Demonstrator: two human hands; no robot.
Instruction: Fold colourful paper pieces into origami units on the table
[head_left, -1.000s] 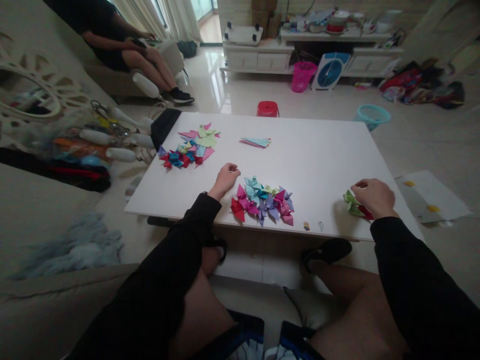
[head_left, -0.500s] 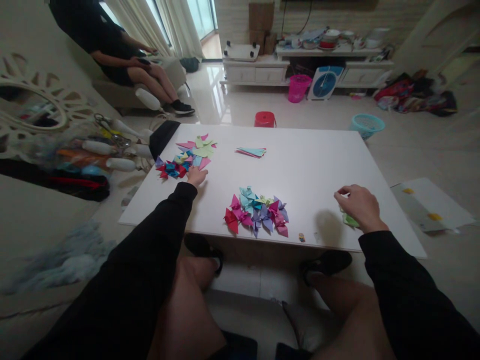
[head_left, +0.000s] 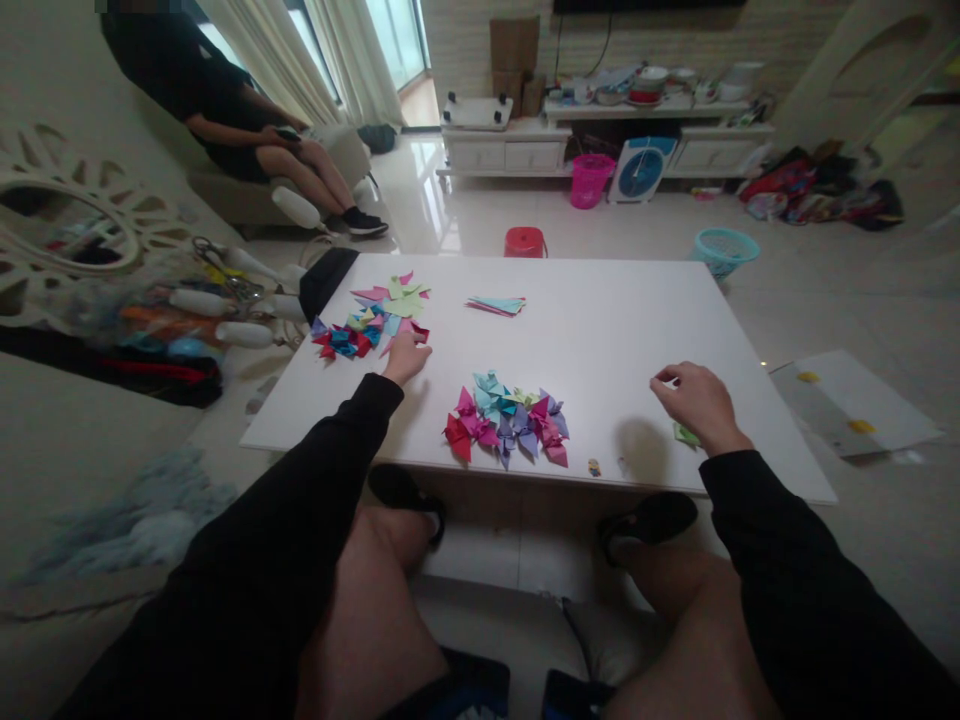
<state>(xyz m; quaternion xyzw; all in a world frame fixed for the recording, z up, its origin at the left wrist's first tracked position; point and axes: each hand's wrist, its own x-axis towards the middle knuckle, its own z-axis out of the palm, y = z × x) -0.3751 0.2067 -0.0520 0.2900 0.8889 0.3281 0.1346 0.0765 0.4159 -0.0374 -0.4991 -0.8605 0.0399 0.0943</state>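
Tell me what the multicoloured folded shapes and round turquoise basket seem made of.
Multicoloured folded shapes: probably paper, matte-looking, judging by crisp creases and pointed corners.
Round turquoise basket: likely plastic, from its even colour and latticed wall; finish unclear.

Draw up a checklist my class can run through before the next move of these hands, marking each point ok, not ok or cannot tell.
1. Left hand at the edge of the far multicoloured folded-paper pile: ok.
2. Left fingers gripping one piece: cannot tell.
3. Right hand holding nothing: cannot tell.
4. Green folded-paper piece fully visible: not ok, the right hand partly hides it.
5. Near multicoloured folded-paper pile wholly on the white rectangular table: ok.
6. Narrow blue-and-pink paper bundle apart from both piles: ok.
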